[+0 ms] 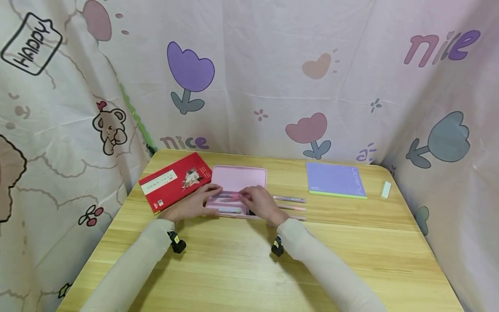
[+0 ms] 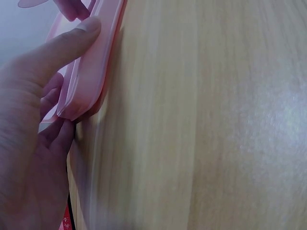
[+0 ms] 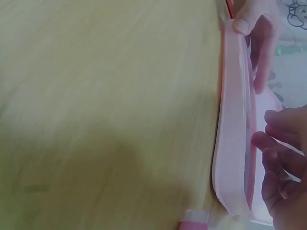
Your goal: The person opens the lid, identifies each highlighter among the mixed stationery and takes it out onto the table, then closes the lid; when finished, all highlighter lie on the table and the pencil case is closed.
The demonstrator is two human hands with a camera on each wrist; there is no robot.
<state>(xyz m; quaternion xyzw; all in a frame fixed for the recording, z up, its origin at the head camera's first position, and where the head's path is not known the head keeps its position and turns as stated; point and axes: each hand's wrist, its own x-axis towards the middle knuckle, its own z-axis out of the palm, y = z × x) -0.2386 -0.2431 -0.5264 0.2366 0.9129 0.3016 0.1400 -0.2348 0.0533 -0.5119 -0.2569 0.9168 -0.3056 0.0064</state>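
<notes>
A pink pencil case [image 1: 227,215] lies on the table with its lid [image 1: 239,175] raised at the back. Slim pens [image 1: 230,210] show inside. My left hand [image 1: 193,202] grips the left end of the case, its thumb [image 2: 88,25] on the front wall and its other fingers around the end. Over the right part of the case is my right hand [image 1: 262,203], fingers bent and fingertips at the inside. Whether it pinches something there is hidden. To its right lie three pens [image 1: 290,199], partly behind the hand and wrist.
A red book [image 1: 175,182] lies at the left, close against the case. At the back right is a purple notebook [image 1: 335,180], with a small white eraser [image 1: 386,190] beside it. A patterned curtain [image 1: 249,78] surrounds the wooden table [image 1: 234,268].
</notes>
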